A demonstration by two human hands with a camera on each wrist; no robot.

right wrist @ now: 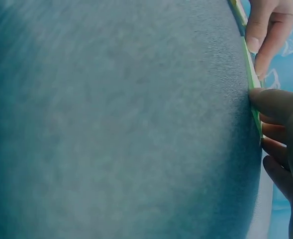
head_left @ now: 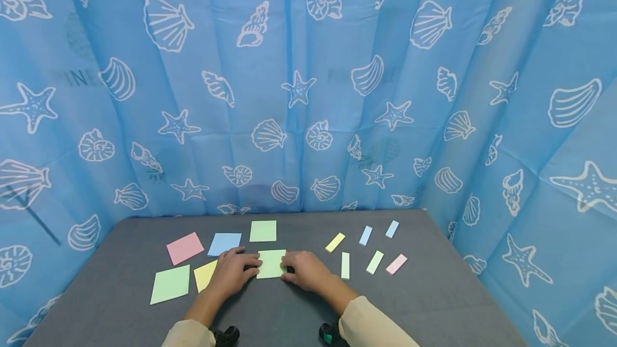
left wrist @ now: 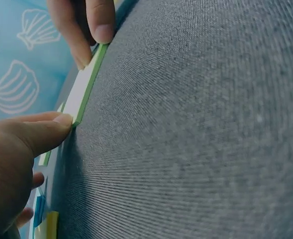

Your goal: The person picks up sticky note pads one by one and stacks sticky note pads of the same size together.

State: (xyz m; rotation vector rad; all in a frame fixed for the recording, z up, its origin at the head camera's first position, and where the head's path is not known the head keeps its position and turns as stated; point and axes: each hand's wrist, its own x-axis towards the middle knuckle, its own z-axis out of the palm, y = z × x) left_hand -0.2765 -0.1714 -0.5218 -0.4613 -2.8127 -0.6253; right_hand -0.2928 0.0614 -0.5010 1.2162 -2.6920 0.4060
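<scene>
Left hand (head_left: 234, 271) is pinching the green pad (head_left: 271, 264) at nine o'clock, right hand (head_left: 306, 270) pinching at three; another pad (head_left: 263, 231) is lying at twelve!

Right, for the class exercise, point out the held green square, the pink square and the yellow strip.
Held green square (head_left: 271, 264): head view, middle of its top face.
Pink square (head_left: 185, 248): head view, middle of its top face.
Yellow strip (head_left: 335, 242): head view, middle of its top face.
</scene>
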